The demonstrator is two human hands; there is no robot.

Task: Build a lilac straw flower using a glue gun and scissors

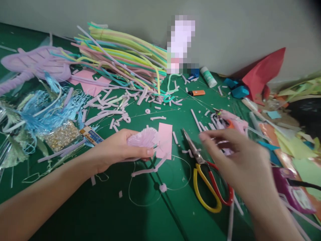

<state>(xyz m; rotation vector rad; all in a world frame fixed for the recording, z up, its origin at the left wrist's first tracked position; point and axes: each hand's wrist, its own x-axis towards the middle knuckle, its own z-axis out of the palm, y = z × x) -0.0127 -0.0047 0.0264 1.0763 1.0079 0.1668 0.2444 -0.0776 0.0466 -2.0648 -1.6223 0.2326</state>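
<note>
My left hand (125, 147) is closed round a lilac pipe-cleaner piece (142, 138) with a ribbed, fan-like shape, its thumb pressed across the front. Below the thumb dangle short lilac pipe-cleaner lengths (145, 171), a small lilac pompom-like ball (163, 187) and a looping thin clear thread. A dark thin rod or its shadow runs down from the same spot. My right hand (233, 154) hovers over the scissors, thumb and forefinger tips together; anything between them is too small to make out. The scissors (198, 157), with one yellow and one red handle, lie on the green table.
A pink card (164, 140) lies beyond my left thumb. Cut lilac bits (117, 100) are scattered behind it, before a pile of coloured pipe cleaners (120, 53). Blue tassels (52, 107) and a bead bag (62, 135) lie left; a pink glue gun (233, 119) and orange lighter (197, 92) lie right.
</note>
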